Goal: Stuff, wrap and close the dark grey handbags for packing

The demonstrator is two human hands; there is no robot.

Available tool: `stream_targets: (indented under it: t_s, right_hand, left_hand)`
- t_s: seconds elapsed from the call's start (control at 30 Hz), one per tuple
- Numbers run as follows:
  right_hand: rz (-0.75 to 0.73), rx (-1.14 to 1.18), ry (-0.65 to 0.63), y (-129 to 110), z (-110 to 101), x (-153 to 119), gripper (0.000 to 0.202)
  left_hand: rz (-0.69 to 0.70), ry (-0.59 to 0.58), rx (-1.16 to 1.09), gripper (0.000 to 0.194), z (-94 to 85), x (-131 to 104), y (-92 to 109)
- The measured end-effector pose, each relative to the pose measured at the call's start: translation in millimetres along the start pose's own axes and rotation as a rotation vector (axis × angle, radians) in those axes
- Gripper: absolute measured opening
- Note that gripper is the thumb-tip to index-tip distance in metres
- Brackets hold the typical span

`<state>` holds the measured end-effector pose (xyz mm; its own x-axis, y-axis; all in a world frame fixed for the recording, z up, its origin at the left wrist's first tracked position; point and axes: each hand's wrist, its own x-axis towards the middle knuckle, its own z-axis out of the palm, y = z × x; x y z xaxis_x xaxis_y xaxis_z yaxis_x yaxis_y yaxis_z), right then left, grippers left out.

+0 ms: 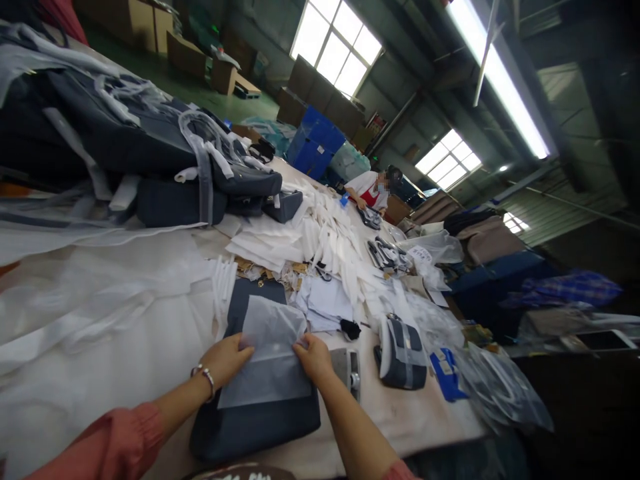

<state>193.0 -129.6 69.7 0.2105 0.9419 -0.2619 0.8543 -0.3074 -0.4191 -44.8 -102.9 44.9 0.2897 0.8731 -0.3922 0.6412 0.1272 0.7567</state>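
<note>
A dark bag (pixel 255 407) lies flat on the tabletop (pixel 125 360), at its near edge, with a white sheet (pixel 270 353) spread over the bag's middle. The left hand (pixel 227 360) rests on the sheet's left edge, fingers (pixel 245 343) curled down and pinching that edge against the bag; a bracelet (pixel 205 377) circles its wrist above a pink sleeve (pixel 110 443). The right hand (pixel 314 357) presses on the sheet's right edge, fingers bent and close together, gripping the sheet. Just right of the bag lies a small grey piece (pixel 347 370), and further right a folded striped bag (pixel 403 353), then a blue packet (pixel 447 377) and clear plastic bags (pixel 500 393). Beyond the bag, white paper strips (pixel 320 247) are scattered across the tabletop. Far to the bag's upper left stands a heap of dark bags (pixel 140 153) with white wrapping. Well beyond the strips, another person (pixel 373 190) in red and white works at the tabletop's far end.
</note>
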Motion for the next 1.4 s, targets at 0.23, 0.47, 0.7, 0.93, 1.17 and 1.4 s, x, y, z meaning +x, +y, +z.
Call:
stream_targets:
  t_s: [0.23,0.47,0.7,0.93,1.17,1.4]
  right_hand:
    - [-0.006,-0.15,0.02,11.4,11.9,15.8,0.02]
    - [-0.079,-0.086,-0.011,32.5,18.8,20.6,0.021]
    - [-0.126,-0.004,-0.125,44.3,8.2,36.2,0.022]
    - [-0.037,0.361,0.058,57.1,3.1,56.2,0.061]
    - [-0.018,0.638,0.018,45.1,26.4,59.9,0.044]
    - [0.101,0.633,-0.021,46.4,37.4,52.7,0.033]
  left_hand:
    - [-0.039,0.06,0.108,0.029,2.7,15.5,-16.6]
    - [0.198,0.518,0.518,0.048,5.2,17.6,33.3]
    - [0.396,0.19,0.655,0.033,27.7,62.3,51.8]
    - [0.363,0.198,0.684,0.038,30.2,68.6,39.4]
    - [0.31,0.205,0.676,0.038,25.4,63.7,39.4]
    - [0.258,0.192,0.667,0.044,22.3,64.1,28.9]
